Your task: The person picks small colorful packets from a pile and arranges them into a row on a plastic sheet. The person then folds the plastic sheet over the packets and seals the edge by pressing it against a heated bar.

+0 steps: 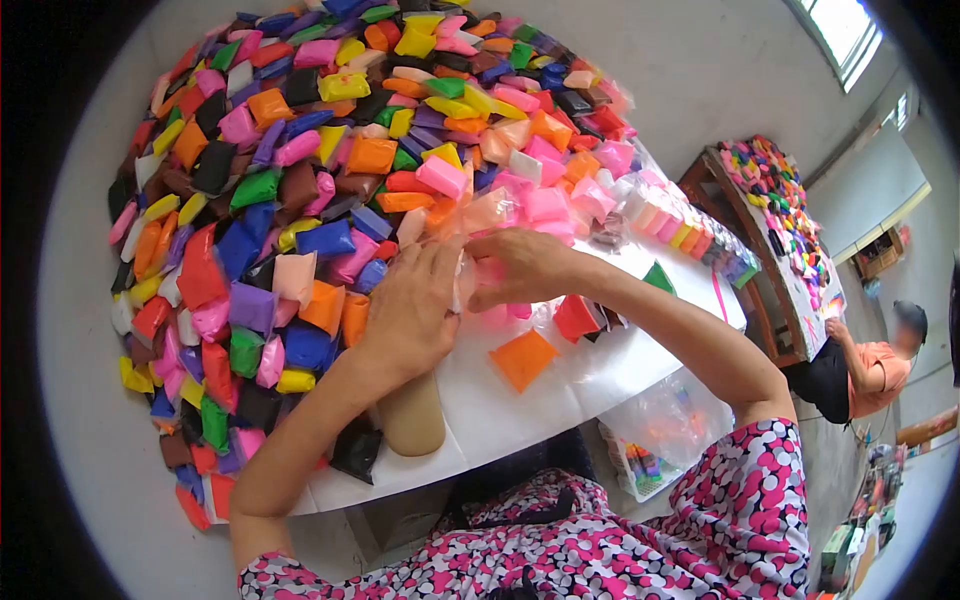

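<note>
Over the white table my left hand [412, 305] and my right hand [522, 268] meet at a pale, shiny plastic packet [465, 282], mostly hidden by my fingers. The left fingers are bent around its left side. From the right, my right thumb and fingers close on it. Loose pink and peach packets in clear film lie just beyond, among them a pink packet [548, 205]. Nearer to me are an orange packet [524, 360] and a red packet [577, 318]. A tan, rounded flat object [414, 418] lies partly under my left wrist.
A big heap of soft coloured packets [322, 238] covers the table's left and far side. Rows of small packets in clear wrap [680, 215] stand at the right. A basket [650, 478] with a plastic bag is below the edge. Another person [880, 365] sits at a second table [735, 240].
</note>
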### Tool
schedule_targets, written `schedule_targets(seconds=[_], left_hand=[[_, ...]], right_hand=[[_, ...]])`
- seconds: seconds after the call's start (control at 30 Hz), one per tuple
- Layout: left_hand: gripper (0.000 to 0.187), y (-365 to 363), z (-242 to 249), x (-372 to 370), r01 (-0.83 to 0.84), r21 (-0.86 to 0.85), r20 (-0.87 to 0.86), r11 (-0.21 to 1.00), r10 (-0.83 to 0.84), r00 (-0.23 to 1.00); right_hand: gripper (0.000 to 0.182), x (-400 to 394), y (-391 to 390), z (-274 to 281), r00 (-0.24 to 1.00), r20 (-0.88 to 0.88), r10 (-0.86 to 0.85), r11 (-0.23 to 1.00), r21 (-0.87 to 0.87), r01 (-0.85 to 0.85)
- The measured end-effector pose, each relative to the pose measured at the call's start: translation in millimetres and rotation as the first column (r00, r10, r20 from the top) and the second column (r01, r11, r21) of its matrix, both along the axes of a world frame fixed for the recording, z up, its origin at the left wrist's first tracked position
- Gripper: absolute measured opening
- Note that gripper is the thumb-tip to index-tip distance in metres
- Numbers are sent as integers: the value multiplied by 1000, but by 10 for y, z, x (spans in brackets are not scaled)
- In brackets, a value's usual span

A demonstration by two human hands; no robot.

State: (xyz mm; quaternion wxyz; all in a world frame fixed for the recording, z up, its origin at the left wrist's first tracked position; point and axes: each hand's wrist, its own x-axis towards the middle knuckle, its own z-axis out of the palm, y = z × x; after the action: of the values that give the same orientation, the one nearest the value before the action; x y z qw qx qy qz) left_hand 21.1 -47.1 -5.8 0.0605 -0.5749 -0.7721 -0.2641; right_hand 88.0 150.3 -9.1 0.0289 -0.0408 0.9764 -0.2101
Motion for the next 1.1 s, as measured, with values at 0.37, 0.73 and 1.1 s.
schedule_targets(seconds=[0.37,0.73,1.1], left_hand=[[84,195,-21,-15,194,-1,101,981,-193,976],[85,279,-187,86,33,29,-43,999,-32,999],[65,255,-133,171,-20,82,-108,996,29,994]], right_hand=[[71,29,-1,64,994,105,24,988,-155,-8],[92,312,63,409,980,188,61,996,-68,-49],[69,379,8,262,988,-2,-157,967,-203,153]])
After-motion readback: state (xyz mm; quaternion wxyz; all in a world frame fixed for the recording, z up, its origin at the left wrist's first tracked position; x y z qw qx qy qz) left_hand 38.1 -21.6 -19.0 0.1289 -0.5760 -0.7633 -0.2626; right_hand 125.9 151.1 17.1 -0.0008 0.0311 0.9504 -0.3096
